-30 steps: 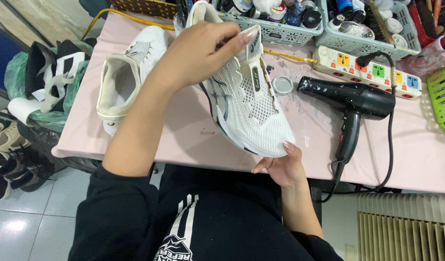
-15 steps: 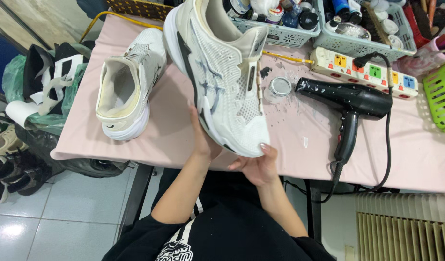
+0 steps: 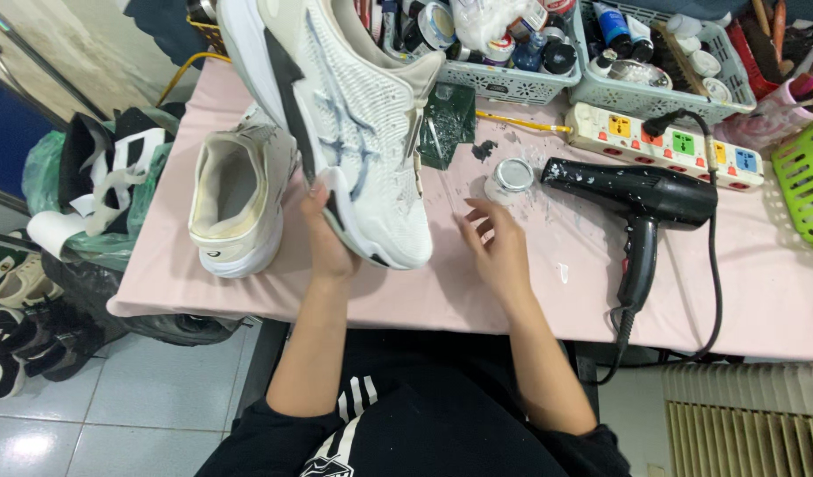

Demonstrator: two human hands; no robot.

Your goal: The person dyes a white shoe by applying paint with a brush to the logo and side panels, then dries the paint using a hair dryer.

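My left hand (image 3: 322, 234) grips a white mesh sneaker (image 3: 353, 124) by its sole near the toe and holds it up above the pink table (image 3: 477, 291), toe towards me. My right hand (image 3: 495, 247) hovers open over the table, fingers apart, just short of a small round jar with a silver lid (image 3: 510, 179). A second white sneaker (image 3: 234, 199) lies on the table left of the held one. A black hair dryer (image 3: 641, 208) with paint specks lies to the right of my right hand.
A white power strip (image 3: 663, 146) lies behind the dryer, its cord looping down the table's front. Baskets of bottles and jars (image 3: 512, 53) line the back. A green basket (image 3: 804, 181) stands at the far right. Shoes and bags (image 3: 35, 265) crowd the floor left.
My left hand went from the top of the sneaker to its sole and raised it higher. My right hand let go of the toe and moved right toward the small jar.
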